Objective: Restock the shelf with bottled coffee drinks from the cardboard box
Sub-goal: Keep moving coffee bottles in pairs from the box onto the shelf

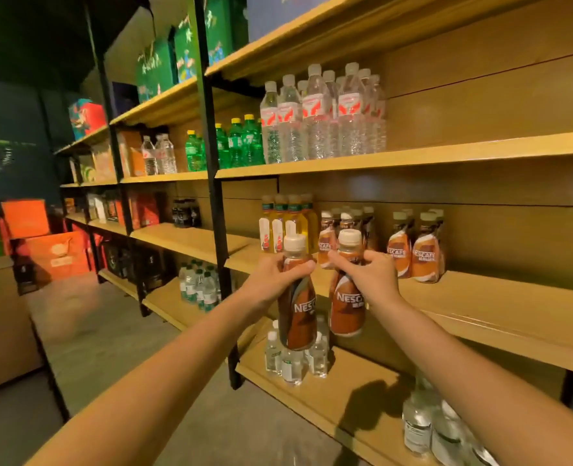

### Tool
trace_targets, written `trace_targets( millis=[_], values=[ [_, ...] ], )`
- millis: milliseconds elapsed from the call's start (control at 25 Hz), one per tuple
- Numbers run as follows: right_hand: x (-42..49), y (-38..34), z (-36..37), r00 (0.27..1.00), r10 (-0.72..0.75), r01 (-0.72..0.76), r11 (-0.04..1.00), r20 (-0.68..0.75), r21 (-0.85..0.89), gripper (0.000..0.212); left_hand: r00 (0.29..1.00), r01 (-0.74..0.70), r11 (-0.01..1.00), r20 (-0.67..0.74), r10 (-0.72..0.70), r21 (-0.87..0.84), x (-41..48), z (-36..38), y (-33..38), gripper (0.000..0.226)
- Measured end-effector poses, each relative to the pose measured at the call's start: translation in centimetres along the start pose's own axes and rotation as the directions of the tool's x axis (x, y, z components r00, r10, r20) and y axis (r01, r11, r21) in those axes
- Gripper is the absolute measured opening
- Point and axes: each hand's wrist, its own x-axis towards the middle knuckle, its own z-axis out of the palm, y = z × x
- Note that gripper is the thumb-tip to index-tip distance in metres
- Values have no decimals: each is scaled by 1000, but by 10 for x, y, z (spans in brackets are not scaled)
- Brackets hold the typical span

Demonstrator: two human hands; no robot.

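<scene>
My left hand [276, 275] grips the neck of a brown Nescafe coffee bottle [295, 317] with a cream cap. A second coffee bottle [347, 309] hangs from my right hand [374, 274], which holds it by the neck too. Both bottles are upright, side by side, in the air in front of the middle wooden shelf [480, 304]. On that shelf stand several more coffee bottles: a group [343, 230] behind my hands and a pair [416, 247] further right. The cardboard box is out of view.
Yellow drink bottles [286, 218] stand left of the coffee. Clear water bottles [325, 119] and green bottles [241, 142] fill the shelf above. Small clear bottles [295, 358] sit on the lower shelf under my hands. A black upright post [216, 183] divides the shelving. Orange boxes [56, 253] lie at far left.
</scene>
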Motion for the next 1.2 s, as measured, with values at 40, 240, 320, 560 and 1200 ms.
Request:
trace_targets(
  millis=[40,240,320,560,1200],
  values=[
    [15,6,-3,999,10,-10,1000,-40,-8,23,1000,2,1000,18,-1,-29,22,3,-8,34],
    [77,35,-27,960,2,-30,995,-281,-94,19,984,-28,991,172,51,-134,122,32,-38,15],
    [94,49,-33,921,2,-66,987,-390,-150,25,960,-49,983,265,96,-177,156,46,-48,15],
    [129,71,-41,781,31,-186,965,-623,-185,29,869,-36,976,475,136,-214,232,83,-57,19],
    [158,101,-54,741,3,-168,969,-672,-181,51,912,-199,953,313,265,-228,259,125,-101,66]
  ],
)
